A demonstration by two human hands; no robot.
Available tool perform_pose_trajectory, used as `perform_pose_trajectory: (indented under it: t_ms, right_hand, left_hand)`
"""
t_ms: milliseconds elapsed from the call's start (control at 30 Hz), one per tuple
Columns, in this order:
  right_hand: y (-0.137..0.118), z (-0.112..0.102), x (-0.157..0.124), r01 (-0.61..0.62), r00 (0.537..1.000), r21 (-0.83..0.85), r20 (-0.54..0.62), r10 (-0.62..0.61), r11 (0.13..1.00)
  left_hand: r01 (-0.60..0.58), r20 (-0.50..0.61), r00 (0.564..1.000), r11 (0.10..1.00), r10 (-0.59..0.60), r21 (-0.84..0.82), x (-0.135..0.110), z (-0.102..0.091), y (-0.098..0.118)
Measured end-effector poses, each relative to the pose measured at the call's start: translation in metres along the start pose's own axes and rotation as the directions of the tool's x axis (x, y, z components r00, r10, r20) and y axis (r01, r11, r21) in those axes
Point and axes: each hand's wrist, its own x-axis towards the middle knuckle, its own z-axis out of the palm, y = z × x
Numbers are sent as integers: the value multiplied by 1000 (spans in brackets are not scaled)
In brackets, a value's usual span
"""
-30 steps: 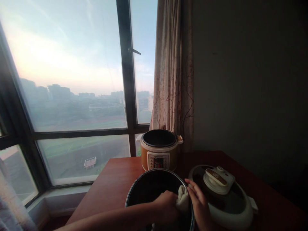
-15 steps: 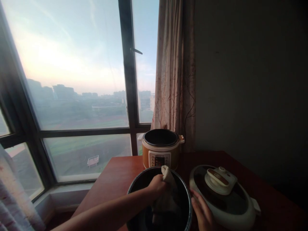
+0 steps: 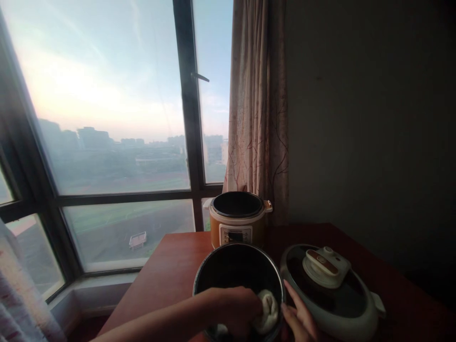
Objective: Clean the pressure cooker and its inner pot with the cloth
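Note:
A dark inner pot (image 3: 228, 259) with a pale rim is at the bottom middle, partly cut off by the lower edge. My left hand (image 3: 240, 308) reaches inside it, closed on a bunched whitish cloth (image 3: 268, 311) against the pot's right inner wall. My right hand (image 3: 299, 314) grips the pot's outer right side near the rim, its thumb side partly out of sight. Behind the pot stands a tan and white electric cooker body (image 3: 237, 221) with a control panel on its front. To the right lies the cooker lid (image 3: 331, 289), its white handle upward.
The red-brown table (image 3: 171, 261) carries all of these. A window (image 3: 124, 118) fills the left side, with a sill below. A patterned curtain (image 3: 252, 104) hangs behind the cooker, beside a dark wall (image 3: 366, 109) at right.
My left hand has moved down and right with the cloth, from the pot's far inner part to its right wall. The pot has shifted slightly right; my right hand stays at its side.

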Motion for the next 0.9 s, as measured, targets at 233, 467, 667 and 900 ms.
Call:
perform_pose_trajectory:
  t_ms: [233,467,667,900]
  right_hand:
    - [-15,-19,34,-25,999,-66,24,26,998]
    - [-6,-23,37,27,1000,-176,-1,-27,984]
    - [-7,-15,18,52,999,-189,-4,-53,981]
    - [-3,-10,11,68,998,-148,-1,-69,987]
  left_hand:
    - [-169,154,976,981,152,100,-27,-20,-14]
    - [-32,-149,989,988,9,-153,-24,-5,-1]
    - [-110,-322,882,512,-345,-852,11,2,-16]
    - [-109,-305,899,515,-314,-850,25,6,-12]
